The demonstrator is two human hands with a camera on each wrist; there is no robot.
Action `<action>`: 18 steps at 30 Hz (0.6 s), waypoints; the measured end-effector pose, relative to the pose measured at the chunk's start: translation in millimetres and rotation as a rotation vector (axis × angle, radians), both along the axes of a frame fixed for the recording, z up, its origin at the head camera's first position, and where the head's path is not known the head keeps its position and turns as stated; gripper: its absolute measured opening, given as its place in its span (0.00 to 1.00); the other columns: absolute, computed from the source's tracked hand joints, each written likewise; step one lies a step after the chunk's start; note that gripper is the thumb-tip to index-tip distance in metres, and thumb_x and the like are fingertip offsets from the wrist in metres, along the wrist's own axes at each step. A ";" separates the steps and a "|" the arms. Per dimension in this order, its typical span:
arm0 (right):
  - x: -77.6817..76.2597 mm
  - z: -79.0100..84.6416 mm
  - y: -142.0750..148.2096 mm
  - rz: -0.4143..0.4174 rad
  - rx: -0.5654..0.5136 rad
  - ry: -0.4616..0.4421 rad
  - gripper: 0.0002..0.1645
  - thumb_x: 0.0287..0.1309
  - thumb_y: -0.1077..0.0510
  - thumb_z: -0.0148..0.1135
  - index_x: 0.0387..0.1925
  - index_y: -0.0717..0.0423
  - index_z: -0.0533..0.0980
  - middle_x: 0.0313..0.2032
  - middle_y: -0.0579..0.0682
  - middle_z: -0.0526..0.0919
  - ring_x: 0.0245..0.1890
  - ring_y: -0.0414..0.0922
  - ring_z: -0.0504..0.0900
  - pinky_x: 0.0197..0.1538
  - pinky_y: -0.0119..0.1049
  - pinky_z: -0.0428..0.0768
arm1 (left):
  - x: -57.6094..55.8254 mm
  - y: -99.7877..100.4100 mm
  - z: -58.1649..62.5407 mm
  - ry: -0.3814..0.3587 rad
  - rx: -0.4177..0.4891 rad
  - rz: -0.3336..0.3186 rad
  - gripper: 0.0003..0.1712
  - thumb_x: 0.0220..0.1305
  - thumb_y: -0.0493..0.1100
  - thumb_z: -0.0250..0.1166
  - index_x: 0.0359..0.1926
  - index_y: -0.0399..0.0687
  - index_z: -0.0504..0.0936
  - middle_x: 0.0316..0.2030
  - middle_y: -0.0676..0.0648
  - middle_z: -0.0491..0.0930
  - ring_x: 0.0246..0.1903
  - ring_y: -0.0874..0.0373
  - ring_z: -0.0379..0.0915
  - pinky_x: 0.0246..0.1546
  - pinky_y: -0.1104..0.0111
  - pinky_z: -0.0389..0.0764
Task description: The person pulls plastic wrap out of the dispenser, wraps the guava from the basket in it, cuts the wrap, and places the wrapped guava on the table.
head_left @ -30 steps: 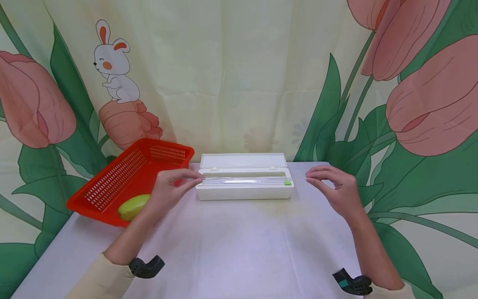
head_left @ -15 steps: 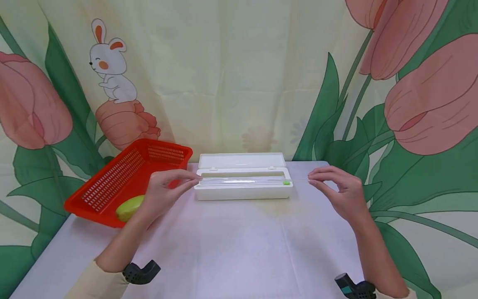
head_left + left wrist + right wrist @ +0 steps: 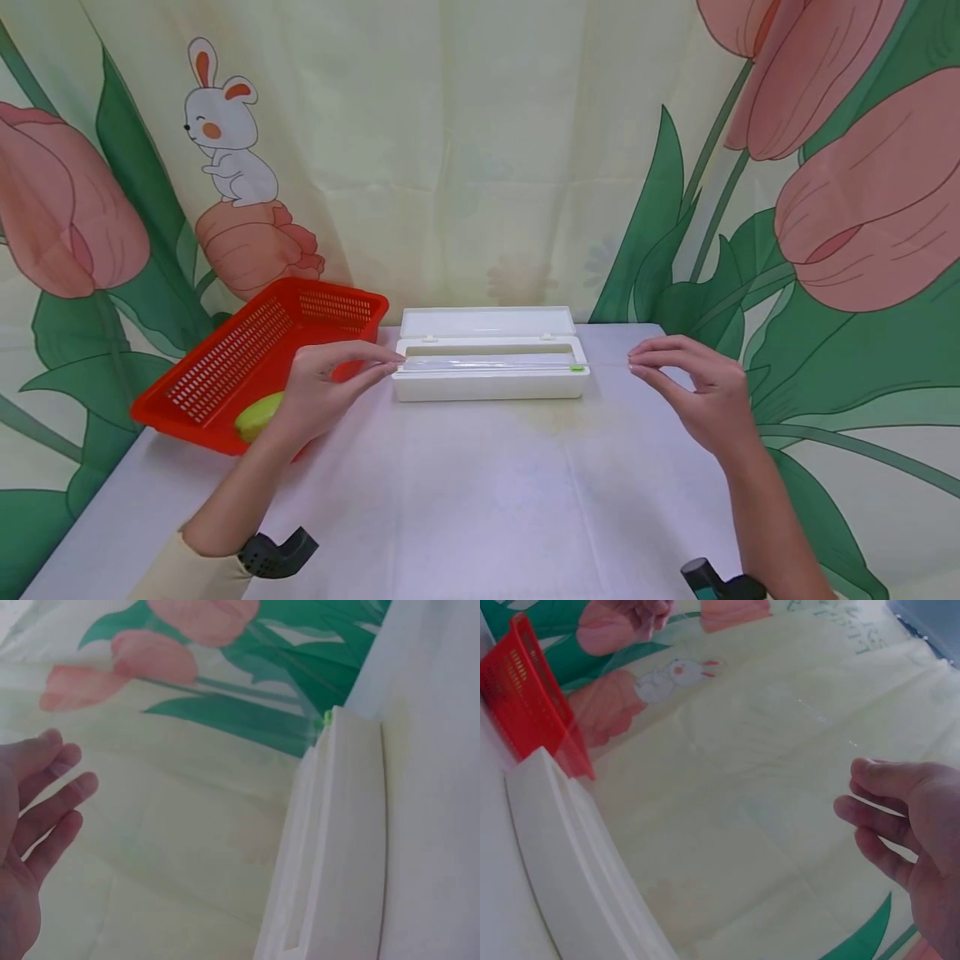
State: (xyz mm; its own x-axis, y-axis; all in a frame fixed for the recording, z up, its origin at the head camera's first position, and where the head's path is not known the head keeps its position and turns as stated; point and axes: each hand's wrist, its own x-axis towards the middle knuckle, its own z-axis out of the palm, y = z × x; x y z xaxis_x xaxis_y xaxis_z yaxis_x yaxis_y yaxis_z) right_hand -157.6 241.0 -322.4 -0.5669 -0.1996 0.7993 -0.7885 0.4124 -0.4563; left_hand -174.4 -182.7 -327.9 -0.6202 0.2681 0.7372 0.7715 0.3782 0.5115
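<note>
In the head view, a white cling film dispenser box (image 3: 491, 386) stands on the table with its lid (image 3: 487, 322) raised at the back. A green slide cutter (image 3: 577, 367) sits at the right of its front rail. My left hand (image 3: 330, 387) is by the box's left end, thumb and fingertips pinching clear cling film (image 3: 480, 362). Beyond the right end my right hand (image 3: 701, 387) pinches too, a faint line of film reaching its fingertips. Thin glints on the film show beside the right hand (image 3: 900, 817) in the right wrist view.
A red basket (image 3: 217, 371) stands left of the box, close to the left hand. An oval yellow-green fruit or vegetable (image 3: 257, 417) lies in it, partly hidden by the left forearm. A printed curtain (image 3: 480, 167) hangs behind the white-covered table (image 3: 480, 500).
My right hand has moved a little to the right, away from the box. My left hand has shifted slightly left. The box and basket stay in place.
</note>
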 end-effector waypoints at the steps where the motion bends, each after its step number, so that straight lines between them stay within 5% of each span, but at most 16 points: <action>1: 0.9 0.8 0.1 0.003 0.001 0.004 0.17 0.37 0.79 0.71 0.33 0.66 0.84 0.36 0.52 0.86 0.43 0.35 0.83 0.53 0.21 0.78 | 0.7 -0.2 0.7 0.000 -0.001 0.001 0.17 0.48 0.27 0.72 0.41 0.43 0.87 0.36 0.44 0.88 0.43 0.72 0.82 0.47 0.80 0.79; 10: 7.0 7.5 0.9 0.069 -0.016 0.066 0.09 0.46 0.68 0.72 0.31 0.69 0.84 0.36 0.49 0.86 0.42 0.36 0.83 0.53 0.22 0.78 | 8.9 -2.0 7.3 0.020 -0.014 -0.002 0.19 0.45 0.27 0.74 0.41 0.44 0.87 0.36 0.44 0.88 0.43 0.63 0.83 0.48 0.78 0.79; 18: 16.6 17.3 -4.7 0.148 -0.070 0.122 0.15 0.51 0.60 0.71 0.29 0.73 0.82 0.35 0.50 0.87 0.41 0.37 0.84 0.52 0.22 0.79 | 14.8 -5.1 13.4 0.033 -0.019 -0.033 0.22 0.43 0.23 0.73 0.42 0.43 0.87 0.36 0.44 0.88 0.43 0.70 0.82 0.47 0.79 0.79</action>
State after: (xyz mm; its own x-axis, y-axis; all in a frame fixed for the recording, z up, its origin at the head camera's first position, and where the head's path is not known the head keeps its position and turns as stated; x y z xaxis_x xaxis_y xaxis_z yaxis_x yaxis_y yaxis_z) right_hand -141.0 236.3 -305.1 -0.4332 -0.2153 0.8752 -0.8895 0.2589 -0.3766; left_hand -159.6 -187.8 -314.5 -0.5862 0.3027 0.7515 0.8001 0.3616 0.4786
